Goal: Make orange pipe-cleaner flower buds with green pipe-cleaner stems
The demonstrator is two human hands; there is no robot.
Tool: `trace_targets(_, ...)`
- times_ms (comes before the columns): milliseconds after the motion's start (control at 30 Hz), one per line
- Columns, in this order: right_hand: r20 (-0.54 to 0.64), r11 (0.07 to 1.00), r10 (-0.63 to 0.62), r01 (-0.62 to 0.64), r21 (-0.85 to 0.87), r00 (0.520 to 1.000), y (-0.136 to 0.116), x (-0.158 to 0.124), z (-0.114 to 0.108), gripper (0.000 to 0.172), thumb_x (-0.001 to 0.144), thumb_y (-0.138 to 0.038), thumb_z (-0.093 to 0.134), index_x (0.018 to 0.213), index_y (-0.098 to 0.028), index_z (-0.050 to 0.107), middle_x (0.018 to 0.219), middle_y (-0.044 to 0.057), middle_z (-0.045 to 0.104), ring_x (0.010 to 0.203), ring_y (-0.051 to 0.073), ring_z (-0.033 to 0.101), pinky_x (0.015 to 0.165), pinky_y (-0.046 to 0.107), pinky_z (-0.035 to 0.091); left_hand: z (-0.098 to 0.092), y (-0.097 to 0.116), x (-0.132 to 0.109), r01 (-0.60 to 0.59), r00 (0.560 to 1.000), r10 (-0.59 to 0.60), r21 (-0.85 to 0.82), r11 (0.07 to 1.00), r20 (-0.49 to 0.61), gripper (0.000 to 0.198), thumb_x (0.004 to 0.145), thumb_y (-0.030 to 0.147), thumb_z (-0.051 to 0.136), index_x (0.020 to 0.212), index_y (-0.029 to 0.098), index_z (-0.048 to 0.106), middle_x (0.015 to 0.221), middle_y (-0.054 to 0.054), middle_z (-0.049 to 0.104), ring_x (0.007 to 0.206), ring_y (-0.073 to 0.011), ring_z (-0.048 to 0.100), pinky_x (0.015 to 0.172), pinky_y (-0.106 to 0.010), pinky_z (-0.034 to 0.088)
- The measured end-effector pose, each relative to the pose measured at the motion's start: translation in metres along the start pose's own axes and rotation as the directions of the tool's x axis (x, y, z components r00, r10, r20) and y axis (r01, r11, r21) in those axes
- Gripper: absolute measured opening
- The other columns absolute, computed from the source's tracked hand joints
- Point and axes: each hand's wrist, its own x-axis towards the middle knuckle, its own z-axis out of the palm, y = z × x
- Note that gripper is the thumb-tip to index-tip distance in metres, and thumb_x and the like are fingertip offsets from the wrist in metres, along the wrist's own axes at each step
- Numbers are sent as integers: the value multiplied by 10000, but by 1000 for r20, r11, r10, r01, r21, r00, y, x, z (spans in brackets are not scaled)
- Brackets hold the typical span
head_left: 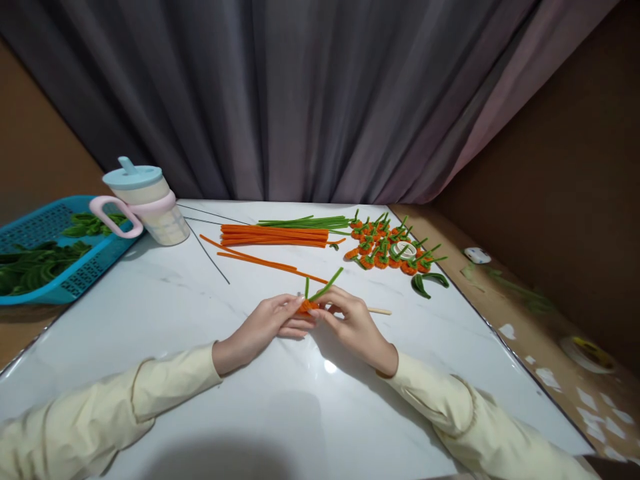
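Note:
Above the middle of the table, my left hand (pixel 280 317) is closed on a small coiled orange pipe-cleaner piece (pixel 308 306), with the thumb on top. Two green pipe-cleaner ends (pixel 327 285) stick up out of it, one nearly upright and one slanting right. My right hand (pixel 353 320) pinches the same piece from its right side, by the base of the slanting green end. Fingers partly hide the coil. Just beyond the right hand, a thin wooden stick (pixel 380 311) lies partly covered. Loose orange pipe cleaners (pixel 260 260) rest behind my hands.
A bundle of orange pipe cleaners (pixel 275 235) and green ones (pixel 310 222) lie at the back. Several finished orange-green pieces (pixel 367 261) cluster at right around a white ring (pixel 404 250), near green leaf shapes (pixel 420 287). At left stand a lidded cup (pixel 165 227) and a blue basket (pixel 100 263).

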Motion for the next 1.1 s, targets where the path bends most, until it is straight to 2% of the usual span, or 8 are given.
trace_targets(100,2,999,-5,5,-33,1000,0,-1,0,58,848,-178,576,818,-179,626,777,34,599,708,148,563,571,243,441,-3,-4,-2,-276,931,337,335,901,-140,310,802,425,627,979,176,568,978,-76,650,897,-211,638,754,-335,531)
trace_targets(167,12,999,-19,20,-44,1000,0,-2,0,62,856,-184,566,826,-179,620,786,38,600,717,153,563,575,248,443,-5,-6,-3,-454,794,602,580,676,-80,232,799,343,653,965,191,596,992,-66,625,937,-204,598,783,-333,508)
trace_targets(233,14,998,-40,41,-43,999,-2,-3,-1,67,862,-188,556,827,-175,612,784,39,591,716,154,559,577,251,445,-6,-7,-4,-543,670,741,709,449,43,148,828,266,629,959,195,622,947,-62,622,922,-195,570,795,-338,484)
trace_targets(367,-5,998,-64,64,-20,998,-4,-3,0,62,860,-179,554,820,-179,601,769,32,581,706,153,551,597,260,448,-7,-6,-4,-602,562,812,752,268,161,109,867,171,575,947,194,644,870,-58,638,860,-186,547,769,-341,461)
trace_targets(533,-22,998,-63,64,24,998,-4,-4,4,75,856,-160,549,801,-182,596,776,38,600,717,159,558,617,271,450,-9,-9,-2,-629,522,824,752,198,220,164,865,139,572,987,203,660,875,-62,660,853,-192,541,755,-351,456)
trace_targets(667,-18,995,-82,83,48,996,-1,-5,6,93,852,-143,538,788,-182,594,776,40,611,722,155,568,618,268,450,-10,-11,-2,-632,567,794,735,246,221,163,875,154,552,952,205,686,865,-67,663,836,-194,553,737,-350,460)
trace_targets(900,-16,968,153,-146,206,988,4,-1,6,52,821,-190,570,802,-175,616,785,34,630,688,146,586,602,267,483,-2,-7,-5,-435,863,503,443,784,-43,191,854,286,585,1011,184,623,940,-53,659,822,-177,642,710,-289,549)
trace_targets(1100,-90,956,147,-118,267,985,1,-3,7,93,807,-217,600,845,-197,517,823,16,604,716,136,603,627,265,520,1,-7,-5,-401,893,443,305,864,-82,203,842,321,585,965,171,642,973,-57,642,834,-188,654,721,-301,585)
